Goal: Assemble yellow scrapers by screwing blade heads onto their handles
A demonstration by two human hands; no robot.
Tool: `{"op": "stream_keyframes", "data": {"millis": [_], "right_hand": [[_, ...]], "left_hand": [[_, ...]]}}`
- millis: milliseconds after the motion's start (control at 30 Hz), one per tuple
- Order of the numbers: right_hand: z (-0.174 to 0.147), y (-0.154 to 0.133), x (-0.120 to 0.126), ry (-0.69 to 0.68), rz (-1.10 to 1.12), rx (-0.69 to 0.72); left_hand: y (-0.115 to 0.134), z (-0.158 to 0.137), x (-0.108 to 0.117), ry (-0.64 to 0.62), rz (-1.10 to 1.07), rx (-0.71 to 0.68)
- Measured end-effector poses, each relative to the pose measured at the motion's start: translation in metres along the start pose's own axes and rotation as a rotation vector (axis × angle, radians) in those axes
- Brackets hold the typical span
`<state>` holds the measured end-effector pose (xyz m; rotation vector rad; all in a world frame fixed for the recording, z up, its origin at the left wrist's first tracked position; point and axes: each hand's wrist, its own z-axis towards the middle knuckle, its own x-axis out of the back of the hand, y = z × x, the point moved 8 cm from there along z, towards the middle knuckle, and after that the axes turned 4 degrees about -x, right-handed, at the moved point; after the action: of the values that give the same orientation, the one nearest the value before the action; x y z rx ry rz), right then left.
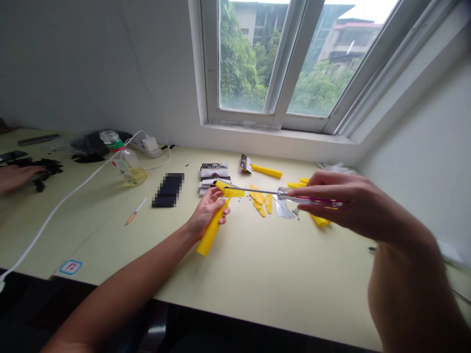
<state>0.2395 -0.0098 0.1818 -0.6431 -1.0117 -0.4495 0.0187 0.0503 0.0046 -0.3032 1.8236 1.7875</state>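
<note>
My left hand [206, 212] is closed around a yellow scraper [210, 236], its handle slanting down toward me and its wide head up. In my right hand [340, 201] is a screwdriver [309, 200] with a clear and magenta handle. Its long thin shaft runs left, and the tip meets the scraper head near a screw hole. Loose yellow plastic pieces [258, 200] lie beyond, beside thin metal blades [283, 208] and several small screws [296, 213]. More yellow handles [321, 220] are partly hidden behind my right hand.
Packaged blades [214, 172] are stacked near a finished-looking yellow scraper [267, 171] below the window. To the left are a blurred black rectangle [168, 190], a red-and-white pen-like stick [136, 211], a bottle [128, 166] and a white cable [69, 203]. Another person's hand [20, 177] touches black pieces.
</note>
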Motion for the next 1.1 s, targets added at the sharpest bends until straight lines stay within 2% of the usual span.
{"op": "stream_keyframes", "data": {"millis": [200,267,333,433,500,567,633,667,733,800,833,967,1100], "right_hand": [[-0.005,-0.015,-0.001,-0.023,-0.091,0.009],[-0.005,-0.017,-0.001,-0.001,-0.123,-0.039],[-0.005,-0.013,0.000,0.052,-0.171,-0.155],[-0.004,0.001,0.006,0.237,-0.190,-0.384],[-0.002,0.009,0.006,0.391,-0.098,-0.453],[0.001,0.010,0.007,0.552,0.033,-0.401],[0.004,0.006,0.006,0.640,0.120,-0.282],[0.007,0.003,0.004,0.629,0.142,-0.223],[0.013,-0.004,-0.004,0.493,0.158,-0.132],[0.015,-0.007,-0.012,0.341,0.129,-0.111],[0.013,-0.004,-0.012,0.312,0.082,-0.140],[0.004,0.015,-0.001,0.395,-0.124,-0.358],[0.008,0.018,-0.010,0.310,0.046,-0.282]], "left_hand": [[-0.002,-0.001,-0.002,-0.012,0.048,0.002],[-0.001,0.000,-0.001,-0.014,0.083,-0.020],[0.001,0.001,0.000,-0.004,0.119,-0.053],[0.005,0.001,0.002,0.021,0.158,-0.083],[0.006,0.001,0.002,0.035,0.171,-0.089],[0.006,0.000,0.002,0.045,0.177,-0.090],[0.004,0.000,0.002,0.054,0.177,-0.083],[0.003,0.000,0.004,0.061,0.178,-0.081],[0.002,0.002,0.008,0.086,0.181,-0.084],[0.002,0.003,0.012,0.115,0.180,-0.089],[0.003,0.003,0.013,0.123,0.177,-0.091],[0.004,0.003,0.012,0.122,0.162,-0.090],[0.005,0.002,0.012,0.128,0.179,-0.106]]}}
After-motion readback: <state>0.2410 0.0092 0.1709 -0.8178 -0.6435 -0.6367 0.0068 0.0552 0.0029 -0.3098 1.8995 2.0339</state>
